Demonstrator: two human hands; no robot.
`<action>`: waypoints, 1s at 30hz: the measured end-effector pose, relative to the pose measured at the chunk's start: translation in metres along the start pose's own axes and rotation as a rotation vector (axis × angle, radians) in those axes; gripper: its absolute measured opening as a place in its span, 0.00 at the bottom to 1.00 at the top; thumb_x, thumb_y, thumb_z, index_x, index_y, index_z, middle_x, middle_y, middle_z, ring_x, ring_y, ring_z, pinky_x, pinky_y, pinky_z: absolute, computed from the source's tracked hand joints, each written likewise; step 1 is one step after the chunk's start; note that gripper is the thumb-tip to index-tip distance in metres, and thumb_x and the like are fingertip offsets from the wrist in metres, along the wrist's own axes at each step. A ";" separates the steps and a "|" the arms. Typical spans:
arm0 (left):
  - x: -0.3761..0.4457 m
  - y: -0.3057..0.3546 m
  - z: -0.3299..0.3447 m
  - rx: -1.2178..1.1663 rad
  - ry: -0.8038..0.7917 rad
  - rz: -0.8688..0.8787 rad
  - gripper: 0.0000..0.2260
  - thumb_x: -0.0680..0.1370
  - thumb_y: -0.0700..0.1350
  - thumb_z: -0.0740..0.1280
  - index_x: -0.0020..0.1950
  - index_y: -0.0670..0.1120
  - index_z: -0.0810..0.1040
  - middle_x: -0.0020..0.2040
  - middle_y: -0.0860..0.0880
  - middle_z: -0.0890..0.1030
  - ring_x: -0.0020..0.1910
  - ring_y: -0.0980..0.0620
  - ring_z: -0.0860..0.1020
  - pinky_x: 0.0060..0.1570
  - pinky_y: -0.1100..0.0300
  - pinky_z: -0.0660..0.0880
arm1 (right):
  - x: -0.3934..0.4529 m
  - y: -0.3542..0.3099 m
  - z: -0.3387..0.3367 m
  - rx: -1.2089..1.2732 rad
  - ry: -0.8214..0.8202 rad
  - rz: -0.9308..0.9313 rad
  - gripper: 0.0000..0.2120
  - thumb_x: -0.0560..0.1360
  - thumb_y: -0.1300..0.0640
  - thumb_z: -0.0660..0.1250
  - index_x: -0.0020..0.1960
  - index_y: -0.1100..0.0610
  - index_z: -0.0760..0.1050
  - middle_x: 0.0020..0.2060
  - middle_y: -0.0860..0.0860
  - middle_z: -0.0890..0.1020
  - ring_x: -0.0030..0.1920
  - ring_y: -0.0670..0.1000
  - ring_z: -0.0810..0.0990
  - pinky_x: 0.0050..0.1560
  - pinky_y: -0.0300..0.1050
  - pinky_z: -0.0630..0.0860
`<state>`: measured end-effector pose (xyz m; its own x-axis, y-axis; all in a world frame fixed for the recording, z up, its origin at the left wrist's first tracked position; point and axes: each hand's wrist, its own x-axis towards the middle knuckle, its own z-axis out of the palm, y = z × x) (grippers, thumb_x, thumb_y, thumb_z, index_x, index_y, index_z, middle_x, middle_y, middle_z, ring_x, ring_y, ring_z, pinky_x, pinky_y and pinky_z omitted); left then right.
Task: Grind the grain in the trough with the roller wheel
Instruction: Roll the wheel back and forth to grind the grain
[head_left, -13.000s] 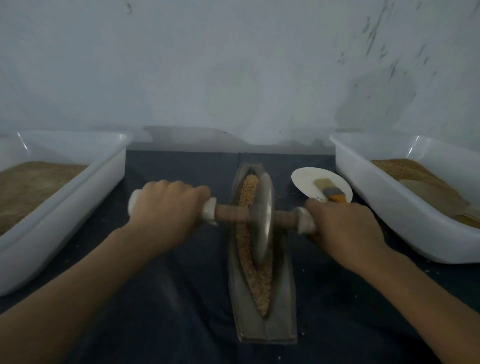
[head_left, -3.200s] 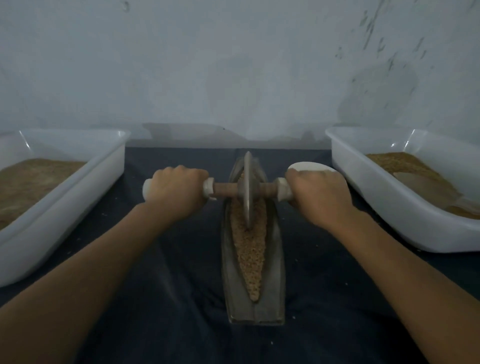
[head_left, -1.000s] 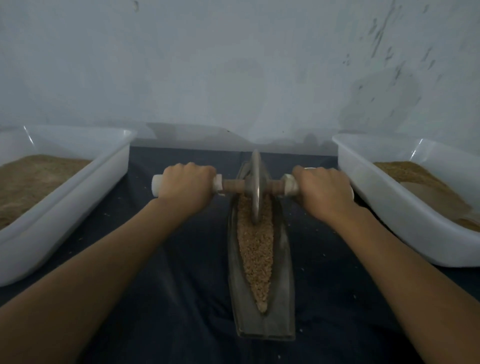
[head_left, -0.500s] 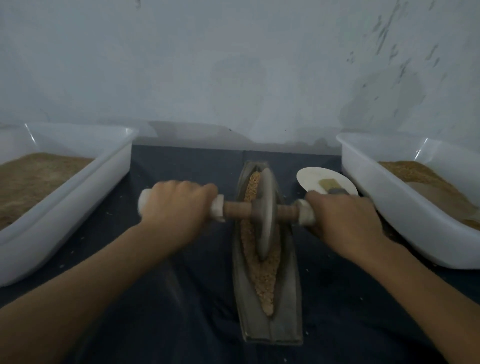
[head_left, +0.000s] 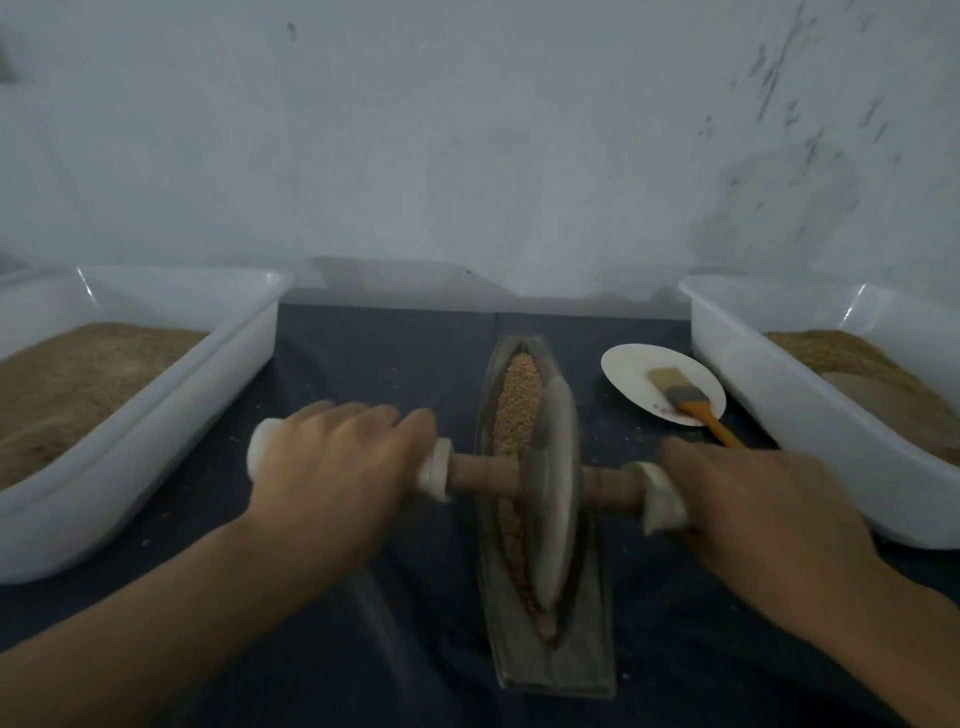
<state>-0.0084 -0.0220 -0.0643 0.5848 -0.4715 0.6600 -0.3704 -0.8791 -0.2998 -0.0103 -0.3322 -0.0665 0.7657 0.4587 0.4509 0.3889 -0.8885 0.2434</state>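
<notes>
**Both hands wrapped round the roller's axle, wheel low in the trough**

The left hand (head_left: 332, 462) curls its fingers over the white sleeve on the left end of the axle, a closed grip. The right hand (head_left: 763, 509) wraps the right sleeve the same way. Between them the roller wheel (head_left: 553, 493) stands on edge in the trough (head_left: 550, 670), toward its near half, tilted slightly. The grain (head_left: 514, 400) fills the groove, showing mostly beyond the wheel. The trough lies lengthwise on the dark tabletop (head_left: 363, 358). Just right of it sits a white plate (head_left: 631, 371) with a brush (head_left: 685, 402) across it. A white tub (head_left: 156, 415) of brown meal flanks the left; another tub (head_left: 789, 415) flanks the right.
</notes>
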 end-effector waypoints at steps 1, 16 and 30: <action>-0.003 0.000 -0.003 -0.008 -0.012 -0.004 0.19 0.58 0.43 0.79 0.32 0.49 0.67 0.25 0.51 0.69 0.21 0.47 0.69 0.29 0.60 0.58 | -0.003 0.001 -0.004 0.005 -0.011 -0.018 0.30 0.51 0.52 0.80 0.36 0.46 0.60 0.24 0.43 0.64 0.19 0.47 0.66 0.17 0.43 0.65; 0.046 -0.013 0.047 0.018 -0.344 -0.305 0.11 0.75 0.55 0.63 0.40 0.54 0.64 0.40 0.51 0.79 0.40 0.45 0.79 0.36 0.56 0.68 | 0.070 0.015 0.030 -0.184 -0.029 0.078 0.15 0.67 0.48 0.73 0.44 0.50 0.69 0.35 0.50 0.78 0.34 0.52 0.77 0.29 0.41 0.64; 0.057 -0.025 0.066 0.036 -0.299 -0.276 0.12 0.74 0.55 0.64 0.38 0.54 0.63 0.40 0.50 0.80 0.39 0.43 0.79 0.35 0.56 0.65 | 0.080 0.026 0.047 -0.131 -0.026 0.125 0.12 0.70 0.48 0.69 0.44 0.49 0.65 0.36 0.49 0.77 0.35 0.54 0.76 0.31 0.44 0.65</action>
<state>0.0819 -0.0310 -0.0650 0.8451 -0.2118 0.4909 -0.1475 -0.9749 -0.1667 0.0851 -0.3189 -0.0640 0.8179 0.3423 0.4625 0.2206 -0.9289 0.2974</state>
